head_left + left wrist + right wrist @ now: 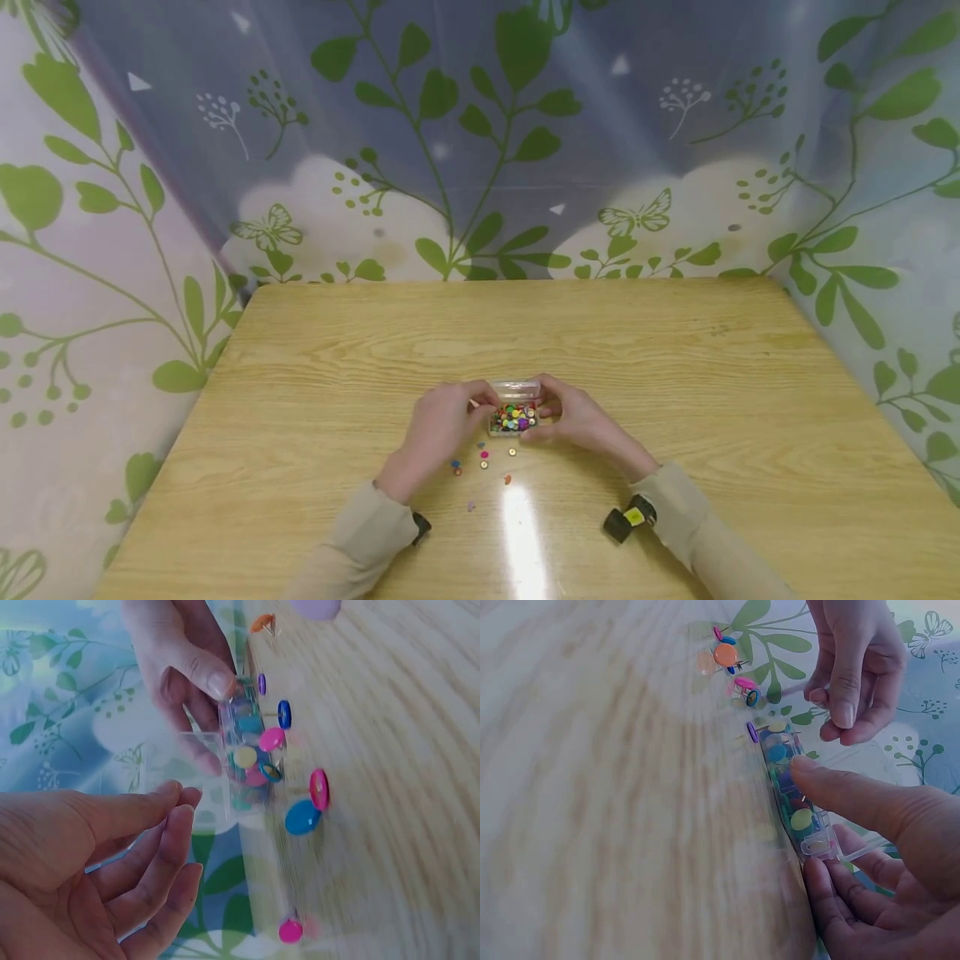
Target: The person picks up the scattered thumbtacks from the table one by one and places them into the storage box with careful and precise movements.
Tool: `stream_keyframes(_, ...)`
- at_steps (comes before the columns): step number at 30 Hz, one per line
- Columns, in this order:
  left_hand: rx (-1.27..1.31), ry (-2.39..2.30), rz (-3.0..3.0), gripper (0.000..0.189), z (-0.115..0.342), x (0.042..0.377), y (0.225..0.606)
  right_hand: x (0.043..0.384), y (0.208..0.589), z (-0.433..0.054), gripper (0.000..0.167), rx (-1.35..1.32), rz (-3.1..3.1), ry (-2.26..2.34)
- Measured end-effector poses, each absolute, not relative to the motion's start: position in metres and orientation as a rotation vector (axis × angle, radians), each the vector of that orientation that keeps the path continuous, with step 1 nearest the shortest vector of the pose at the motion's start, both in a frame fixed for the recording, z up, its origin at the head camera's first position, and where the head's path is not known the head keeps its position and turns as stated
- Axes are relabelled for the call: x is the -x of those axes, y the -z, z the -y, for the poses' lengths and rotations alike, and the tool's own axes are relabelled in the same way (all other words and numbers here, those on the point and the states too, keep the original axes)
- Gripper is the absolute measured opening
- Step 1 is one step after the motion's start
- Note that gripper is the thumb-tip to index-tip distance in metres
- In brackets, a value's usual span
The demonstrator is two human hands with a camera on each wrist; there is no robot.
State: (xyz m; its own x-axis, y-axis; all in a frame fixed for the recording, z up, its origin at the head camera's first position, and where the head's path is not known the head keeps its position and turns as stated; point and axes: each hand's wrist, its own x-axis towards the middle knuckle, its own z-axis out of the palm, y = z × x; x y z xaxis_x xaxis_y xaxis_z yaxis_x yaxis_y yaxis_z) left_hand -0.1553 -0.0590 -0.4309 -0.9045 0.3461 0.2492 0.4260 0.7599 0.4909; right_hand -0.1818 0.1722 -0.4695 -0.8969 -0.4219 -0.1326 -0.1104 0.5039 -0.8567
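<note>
Head view: the right hand [579, 418] grips a box [501, 433] of tacks [517, 417] on the table [337, 350], its clear lid [516, 389] open behind; loose tacks [484, 455] lie in front. Left wrist view: the left hand [60, 855] has thumb and index tips together; whether they hold a tack, I cannot tell. Right wrist view: the right thumb [862, 789] presses the box; a steady grip, with tacks handled by their heads, should avoid spills.

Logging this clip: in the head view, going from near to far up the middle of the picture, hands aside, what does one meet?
Lilac tack → lone orange tack → pink tack → clear box of tacks → its open lid → leaf-patterned backdrop.
</note>
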Motion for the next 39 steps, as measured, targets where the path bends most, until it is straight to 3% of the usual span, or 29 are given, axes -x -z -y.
stream_keyframes(15, 0.367, 0.777, 2.947, 0.003, 0.092, 0.163, 0.430, 0.181, 0.469, -0.172, 0.069, 0.441, -2.424, 1.342)
stream_keyframes(22, 0.252, 0.669, 3.068, 0.015, 0.098, 0.161, 0.434, 0.182, 0.470, -0.172, 0.070, 0.444, -2.424, 1.343)
stream_keyframes(39, 0.259, 0.638, 3.152, 0.020, 0.104, 0.158, 0.435, 0.181, 0.469, -0.172, 0.072, 0.429, -2.434, 1.321)
